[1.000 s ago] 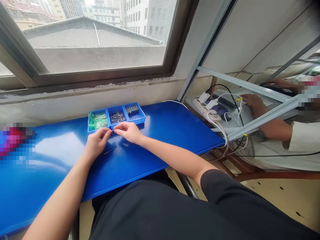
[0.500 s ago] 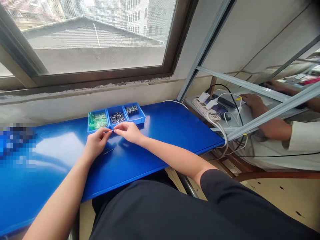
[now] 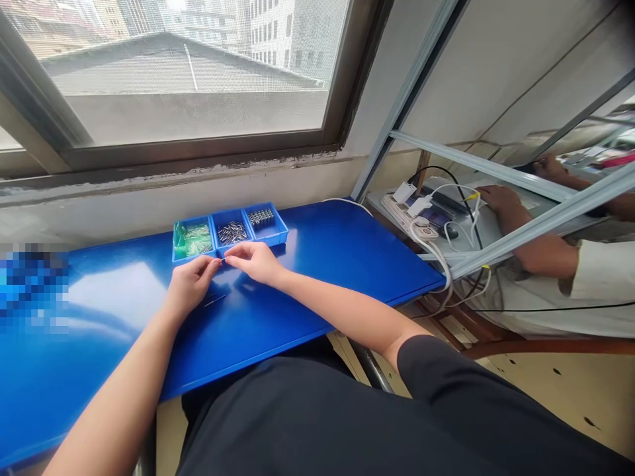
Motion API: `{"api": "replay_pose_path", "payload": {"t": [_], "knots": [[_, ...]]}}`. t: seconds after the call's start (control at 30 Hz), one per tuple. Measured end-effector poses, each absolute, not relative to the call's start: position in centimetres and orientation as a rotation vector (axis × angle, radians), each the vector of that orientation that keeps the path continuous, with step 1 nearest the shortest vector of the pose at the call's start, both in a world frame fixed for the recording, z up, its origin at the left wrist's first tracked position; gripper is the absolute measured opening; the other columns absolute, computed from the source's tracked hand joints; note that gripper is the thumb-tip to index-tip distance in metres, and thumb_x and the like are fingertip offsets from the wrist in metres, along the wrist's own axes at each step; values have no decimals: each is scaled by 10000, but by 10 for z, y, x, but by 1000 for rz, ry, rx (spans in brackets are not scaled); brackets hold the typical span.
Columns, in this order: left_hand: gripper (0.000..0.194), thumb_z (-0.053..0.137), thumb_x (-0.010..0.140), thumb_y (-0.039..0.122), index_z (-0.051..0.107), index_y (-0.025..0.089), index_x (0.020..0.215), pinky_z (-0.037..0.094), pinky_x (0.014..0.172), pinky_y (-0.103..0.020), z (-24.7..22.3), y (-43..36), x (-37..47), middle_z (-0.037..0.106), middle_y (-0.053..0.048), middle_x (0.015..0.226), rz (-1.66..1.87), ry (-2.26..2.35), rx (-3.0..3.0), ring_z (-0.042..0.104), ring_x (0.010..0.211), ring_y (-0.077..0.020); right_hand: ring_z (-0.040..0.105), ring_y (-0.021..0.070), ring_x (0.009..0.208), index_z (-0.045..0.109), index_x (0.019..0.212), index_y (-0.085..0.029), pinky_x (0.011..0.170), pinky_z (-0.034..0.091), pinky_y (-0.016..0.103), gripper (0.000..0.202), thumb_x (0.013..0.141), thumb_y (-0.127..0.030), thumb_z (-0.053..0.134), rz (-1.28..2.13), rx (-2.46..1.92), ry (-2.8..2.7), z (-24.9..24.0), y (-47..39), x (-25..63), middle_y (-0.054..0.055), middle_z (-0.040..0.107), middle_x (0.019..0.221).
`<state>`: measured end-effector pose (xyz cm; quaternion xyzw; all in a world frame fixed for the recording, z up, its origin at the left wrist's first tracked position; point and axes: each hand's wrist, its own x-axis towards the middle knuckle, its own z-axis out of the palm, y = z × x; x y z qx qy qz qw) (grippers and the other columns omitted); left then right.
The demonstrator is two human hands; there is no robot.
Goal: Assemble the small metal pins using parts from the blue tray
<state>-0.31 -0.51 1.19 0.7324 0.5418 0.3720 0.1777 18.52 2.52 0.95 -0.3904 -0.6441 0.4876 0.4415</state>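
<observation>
My left hand (image 3: 194, 281) and my right hand (image 3: 254, 260) meet fingertip to fingertip just in front of a blue three-part bin (image 3: 280, 239). Both are closed in a pinch around something tiny between them, too small to name. The bin's left compartment has a green plastic bag (image 3: 184, 246) with pale thin pieces. Small dark metal pins (image 3: 232, 233) lie heaped in the middle one, and short metal cylinders or springs (image 3: 261, 217) fill the back of the right one. A thin rod-like piece (image 3: 215, 300) rests on the table below my left hand.
The blue table (image 3: 347, 251) runs along the wall beneath a window. A blurred blue object (image 3: 30, 277) is at the far left. To the right, beyond a metal frame (image 3: 481, 162), are a power strip (image 3: 409, 218), cables and another person's arm (image 3: 526, 241).
My fingertips have shifted very slightly, still pinched together. The view has moved a touch, and the other person's far hand has lifted a little.
</observation>
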Motion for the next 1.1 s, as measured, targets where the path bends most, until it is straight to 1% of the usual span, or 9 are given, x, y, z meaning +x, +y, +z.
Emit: {"api": "replay_pose_path", "payload": {"t": [0.13, 0.2, 0.27, 0.43, 0.63, 0.7, 0.87, 1.0, 1.1], "knots": [[309, 607, 854, 473, 671, 195, 973, 361, 527, -227, 12, -7, -1, 463, 73, 530, 1124, 1509, 2048, 400, 471, -96, 710, 157, 833, 747, 924, -136, 820, 570, 304, 143, 810, -217, 716, 1207, -975, -1587, 11, 25, 185, 67, 759, 903], [284, 607, 858, 456, 653, 201, 976, 352, 522, -220, 12, -8, 0, 445, 81, 529, 1137, 1500, 2044, 379, 463, -89, 708, 151, 823, 745, 919, -135, 808, 569, 294, 140, 809, -216, 716, 1204, -976, -1584, 11, 25, 185, 63, 759, 896], [253, 595, 868, 442, 637, 203, 937, 345, 518, -214, 12, -9, 0, 440, 81, 531, 1132, 1496, 2046, 371, 463, -86, 705, 147, 815, 744, 914, -134, 802, 568, 289, 141, 801, -217, 723, 1198, -977, -1586, 11, 25, 185, 59, 758, 885], [257, 576, 873, 444, 640, 196, 898, 347, 515, -214, 12, -7, -2, 460, 69, 528, 1122, 1504, 2071, 385, 468, -90, 703, 151, 806, 745, 913, -130, 800, 571, 302, 143, 803, -217, 719, 1189, -976, -1598, 10, 26, 184, 63, 757, 885], [303, 514, 900, 450, 645, 181, 853, 385, 540, -232, 12, -5, -3, 554, 28, 566, 1048, 1551, 2077, 486, 523, -119, 707, 160, 820, 746, 919, -135, 814, 575, 319, 149, 802, -225, 726, 1195, -948, -1616, 10, 25, 185, 72, 757, 896], [298, 528, 898, 454, 644, 181, 874, 378, 535, -229, 12, -5, -3, 528, 40, 552, 1070, 1538, 2061, 465, 509, -112, 708, 159, 820, 745, 916, -137, 814, 575, 318, 144, 803, -223, 725, 1191, -947, -1612, 11, 25, 185, 70, 757, 896], [267, 599, 874, 427, 645, 195, 997, 350, 524, -213, 10, -7, -2, 435, 83, 529, 1152, 1470, 2053, 373, 468, -85, 704, 153, 818, 742, 918, -133, 809, 571, 312, 143, 803, -217, 723, 1185, -961, -1595, 12, 26, 186, 69, 757, 900], [249, 587, 880, 420, 654, 192, 950, 346, 521, -215, 10, -6, -2, 443, 75, 533, 1157, 1469, 2065, 368, 470, -84, 698, 149, 805, 744, 924, -135, 794, 567, 305, 142, 811, -219, 717, 1177, -958, -1618, 12, 26, 185, 65, 753, 892], [271, 576, 878, 437, 669, 184, 909, 360, 527, -224, 10, -5, -3, 483, 60, 536, 1134, 1503, 2076, 405, 483, -94, 689, 140, 788, 744, 919, -136, 782, 560, 292, 133, 814, -212, 713, 1147, -964, -1641, 11, 26, 185, 60, 752, 883]]}}
